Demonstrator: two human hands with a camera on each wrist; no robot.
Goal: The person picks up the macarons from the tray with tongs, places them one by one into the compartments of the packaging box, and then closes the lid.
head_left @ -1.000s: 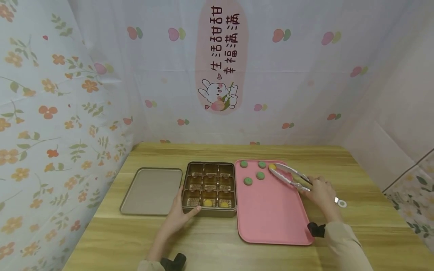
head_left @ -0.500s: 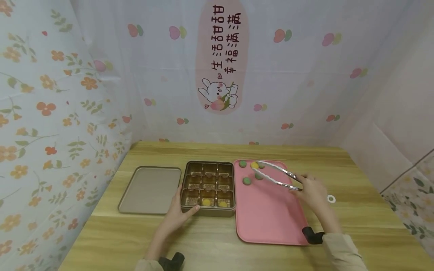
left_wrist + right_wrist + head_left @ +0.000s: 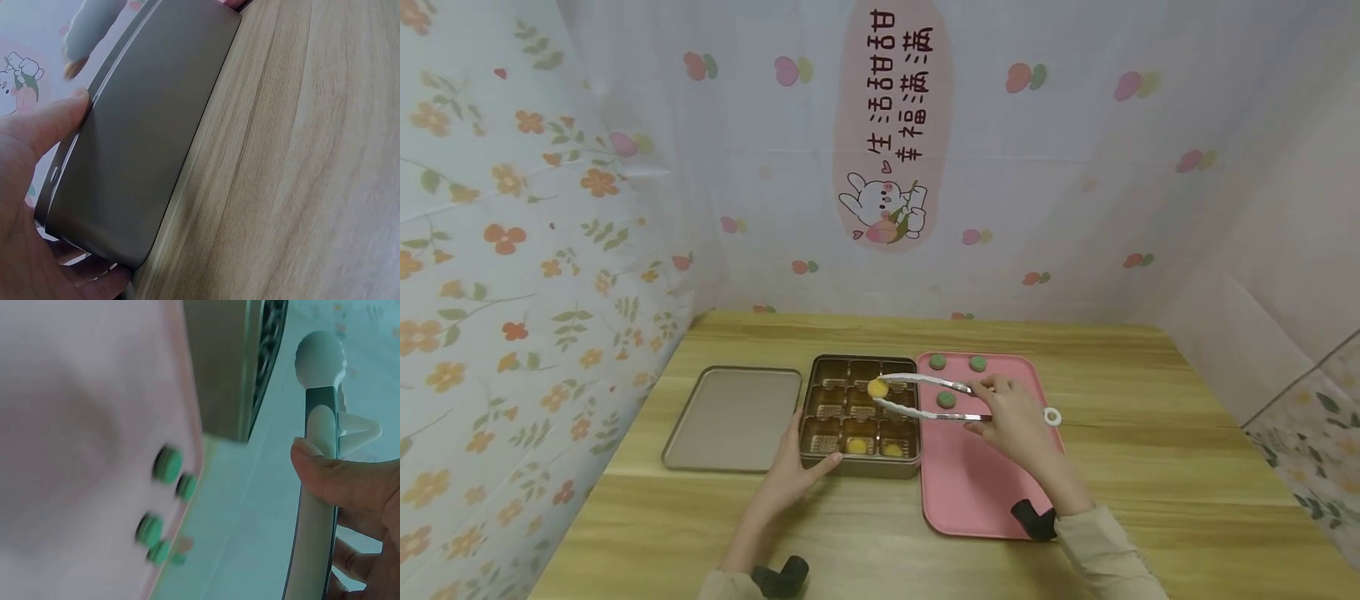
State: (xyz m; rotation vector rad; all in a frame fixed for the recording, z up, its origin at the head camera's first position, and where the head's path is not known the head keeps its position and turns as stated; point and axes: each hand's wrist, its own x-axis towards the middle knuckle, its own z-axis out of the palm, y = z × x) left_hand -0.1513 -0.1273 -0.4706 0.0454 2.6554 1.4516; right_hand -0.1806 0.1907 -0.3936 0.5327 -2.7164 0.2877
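My left hand (image 3: 790, 477) holds the near left corner of a metal box (image 3: 867, 469); in the left wrist view its thumb presses the rim and the fingers wrap the side. The box has a brown compartment insert, with a yellow macaron (image 3: 857, 446) in the front middle compartment and another in the front right one. My right hand (image 3: 1011, 425) grips kitchen tongs (image 3: 928, 414), whose tips pinch a yellow macaron (image 3: 877, 388) above the box. Several green macarons (image 3: 167, 464) lie on the pink tray (image 3: 985, 483); the tongs partly cover one in the head view.
A flat metal lid (image 3: 733, 421) lies left of the box. The pink tray stands against the box's right side. Patterned curtains rise behind the wooden table (image 3: 850, 542) and along both sides.
My right hand has lifted the yellow macaron off the tray with the tongs and carried it left, over the box. The left hand stays at the box corner.
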